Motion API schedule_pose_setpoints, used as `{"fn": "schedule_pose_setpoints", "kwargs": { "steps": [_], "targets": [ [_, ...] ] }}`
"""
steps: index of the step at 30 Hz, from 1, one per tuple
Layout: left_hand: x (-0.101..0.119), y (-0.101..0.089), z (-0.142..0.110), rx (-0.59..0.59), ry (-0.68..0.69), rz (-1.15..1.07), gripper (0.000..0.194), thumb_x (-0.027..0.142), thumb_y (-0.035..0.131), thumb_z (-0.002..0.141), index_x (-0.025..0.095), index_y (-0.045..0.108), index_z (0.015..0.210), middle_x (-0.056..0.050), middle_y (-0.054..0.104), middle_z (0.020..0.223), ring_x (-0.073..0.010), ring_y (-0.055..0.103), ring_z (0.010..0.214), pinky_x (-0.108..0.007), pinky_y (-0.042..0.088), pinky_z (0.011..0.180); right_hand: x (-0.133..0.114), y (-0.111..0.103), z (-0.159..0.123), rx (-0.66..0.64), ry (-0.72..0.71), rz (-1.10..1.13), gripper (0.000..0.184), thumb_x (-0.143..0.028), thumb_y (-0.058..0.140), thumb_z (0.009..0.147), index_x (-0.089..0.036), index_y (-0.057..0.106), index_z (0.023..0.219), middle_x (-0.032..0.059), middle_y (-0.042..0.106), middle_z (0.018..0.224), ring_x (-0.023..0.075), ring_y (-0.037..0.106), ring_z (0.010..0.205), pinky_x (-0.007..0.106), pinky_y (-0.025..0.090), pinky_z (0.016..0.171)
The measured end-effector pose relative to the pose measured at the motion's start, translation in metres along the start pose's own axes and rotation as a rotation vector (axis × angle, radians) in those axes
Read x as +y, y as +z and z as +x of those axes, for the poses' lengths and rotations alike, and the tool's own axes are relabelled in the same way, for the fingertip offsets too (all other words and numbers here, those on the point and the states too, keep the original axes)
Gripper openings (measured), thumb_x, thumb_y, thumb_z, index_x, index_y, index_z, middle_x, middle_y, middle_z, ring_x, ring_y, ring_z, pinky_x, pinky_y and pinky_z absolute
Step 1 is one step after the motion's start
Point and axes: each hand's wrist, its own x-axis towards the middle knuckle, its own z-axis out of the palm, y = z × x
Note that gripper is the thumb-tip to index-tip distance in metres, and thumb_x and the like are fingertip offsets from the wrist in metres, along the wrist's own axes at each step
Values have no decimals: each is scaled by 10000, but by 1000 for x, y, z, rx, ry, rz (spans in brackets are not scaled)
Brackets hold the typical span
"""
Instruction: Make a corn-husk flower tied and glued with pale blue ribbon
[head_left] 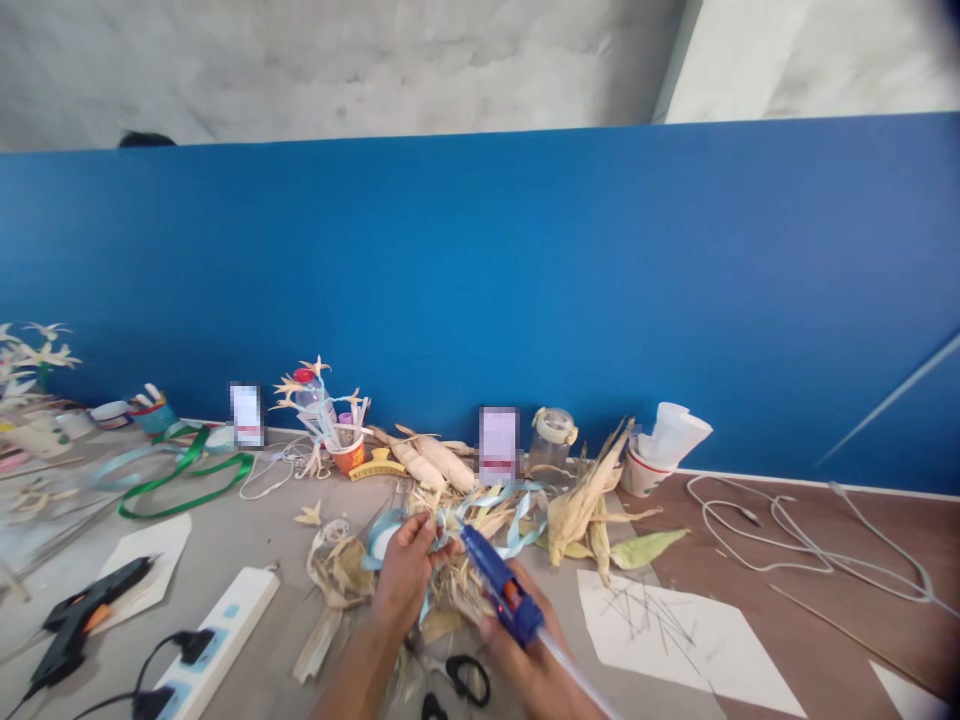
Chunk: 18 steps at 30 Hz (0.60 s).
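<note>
My right hand (531,655) is wrapped round a blue hot glue gun (491,570), a glue stick trailing from its rear. The gun's nozzle points up and left, close to the fingertips of my left hand (409,565). That left hand is closed in a pinch, but what lies between its fingers is too small and blurred to name. Light blue ribbon (384,530) lies right beside it. Beneath and behind both hands is a heap of dry husk strips (457,580). Black-handled scissors (469,680) rest on the table between my forearms.
A white power strip (225,635) and a black glue gun (86,615) lie at left. Behind stand a red cup with husk flowers (349,457), a phone (499,445), a jar (551,440) and a paper cup (643,470). Thin wires (652,615) lie on white paper. A blue partition (480,270) closes the back.
</note>
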Motion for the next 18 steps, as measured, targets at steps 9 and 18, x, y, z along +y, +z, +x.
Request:
{"fn": "schedule_pose_setpoints", "kwargs": {
  "steps": [9,18],
  "targets": [
    [4,-1,-4,-121,-34,-38,261,345,755,598,160,613,717,7,590,704,-143,562,670,-309,495,674,59,-21,-6,-45,77,-763,121,-210,541,732,-171,563,844,91,556,856,236,566,755,343,428,681],
    [10,2,-8,-182,-83,-95,249,294,787,541,174,598,650,5,587,640,-145,573,640,-325,483,711,66,-47,-11,-263,181,-811,253,-265,585,683,-173,633,914,114,562,934,287,567,877,402,407,759]
  ]
}}
